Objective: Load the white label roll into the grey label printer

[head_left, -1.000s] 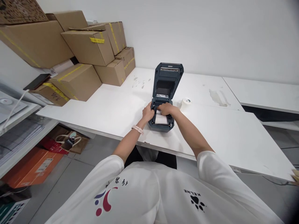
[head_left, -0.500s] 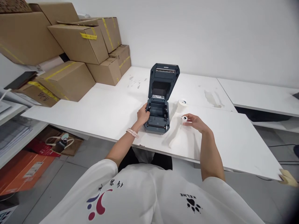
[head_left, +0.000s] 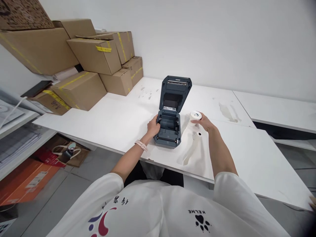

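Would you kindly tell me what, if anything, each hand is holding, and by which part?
The right hand grips the larger roll by its outer side; the left hand grips the printer by its left edge.

raised printer lid (head_left: 175,92) blocking the rear, small roll (head_left: 196,139) obstructing at right, free tabletop (head_left: 118,115) at left, perhaps room behind

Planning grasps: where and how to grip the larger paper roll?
Grip the larger paper roll by its curved outer wall, likely from the right, as the right hand does: its flat end faces up, leaving the side graspable, and the open label printer stands left of it.
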`<state>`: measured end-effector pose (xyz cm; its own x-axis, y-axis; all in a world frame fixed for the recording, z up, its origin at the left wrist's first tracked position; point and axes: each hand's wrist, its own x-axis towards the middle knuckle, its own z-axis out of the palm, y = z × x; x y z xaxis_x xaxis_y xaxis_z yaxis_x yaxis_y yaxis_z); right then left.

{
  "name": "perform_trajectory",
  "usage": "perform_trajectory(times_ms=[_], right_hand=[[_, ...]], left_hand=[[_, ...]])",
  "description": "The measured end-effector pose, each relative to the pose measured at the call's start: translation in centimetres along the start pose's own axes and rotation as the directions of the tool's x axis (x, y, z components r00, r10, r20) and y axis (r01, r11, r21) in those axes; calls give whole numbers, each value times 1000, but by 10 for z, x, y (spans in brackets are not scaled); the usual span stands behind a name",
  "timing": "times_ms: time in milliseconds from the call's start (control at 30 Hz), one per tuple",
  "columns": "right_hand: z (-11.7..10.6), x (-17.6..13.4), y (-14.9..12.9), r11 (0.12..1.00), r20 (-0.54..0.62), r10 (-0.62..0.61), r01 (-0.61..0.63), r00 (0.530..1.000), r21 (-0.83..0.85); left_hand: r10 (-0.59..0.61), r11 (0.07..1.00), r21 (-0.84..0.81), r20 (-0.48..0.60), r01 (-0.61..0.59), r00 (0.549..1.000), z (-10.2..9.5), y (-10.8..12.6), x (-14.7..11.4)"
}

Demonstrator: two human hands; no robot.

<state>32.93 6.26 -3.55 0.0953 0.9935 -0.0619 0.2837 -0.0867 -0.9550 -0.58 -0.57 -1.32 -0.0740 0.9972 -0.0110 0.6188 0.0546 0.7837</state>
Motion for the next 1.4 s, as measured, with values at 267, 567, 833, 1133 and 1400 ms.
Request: perform_trajectory(times_ms=[267, 567, 833, 1133, 1400], right_hand=[[28, -19, -63, 973, 142, -216, 201, 966, 111], [125, -44, -159, 414, 638, -8, 583, 770, -699], [147, -50, -129, 323, 607, -13, 578, 794, -749], [128, -157, -75, 552, 523, -435, 676, 733, -489], [140, -164, -53, 566, 448, -485, 660, 751, -493]], left_hand=[[2, 1000, 11, -2, -2, 1000, -1, 1, -1], [-29, 999, -32, 33, 30, 999, -3, 0, -4], [-28, 999, -30, 43, 29, 999, -4, 0, -3], [-6, 990, -141, 10, 7, 1000, -4, 0, -6], [6, 984, -180, 6, -5, 1000, 3, -8, -2]])
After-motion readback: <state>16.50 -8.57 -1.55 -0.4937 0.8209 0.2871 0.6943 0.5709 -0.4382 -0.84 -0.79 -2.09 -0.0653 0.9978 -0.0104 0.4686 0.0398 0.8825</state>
